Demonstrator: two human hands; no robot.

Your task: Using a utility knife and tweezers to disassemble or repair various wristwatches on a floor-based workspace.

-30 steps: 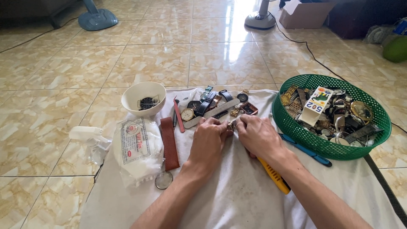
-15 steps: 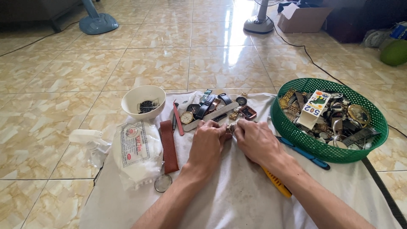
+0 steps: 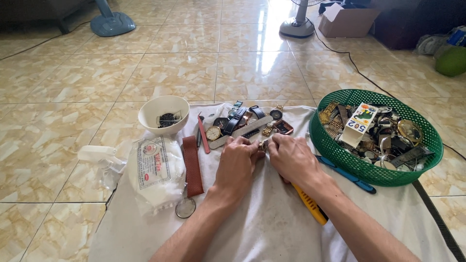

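My left hand (image 3: 238, 162) and my right hand (image 3: 290, 157) rest knuckles-up on a white cloth (image 3: 262, 223), fingertips meeting around a small metal watch part (image 3: 263, 144) that both pinch. Just beyond the fingers lies a cluster of wristwatches and straps (image 3: 245, 121). A yellow-handled tool (image 3: 310, 204) lies partly under my right forearm.
A white bowl (image 3: 163, 114) with a dark watch inside stands at the left. Below it lie a bag of white cotton (image 3: 155, 172), a brown leather strap (image 3: 192, 165) and a round loupe (image 3: 185, 207). A green basket (image 3: 335, 150) of watches and a blue tool (image 3: 347, 173) sit at the right.
The hands stay together on the small part with only slight shifts. The view has tilted a little, so everything sits lower in the frame.
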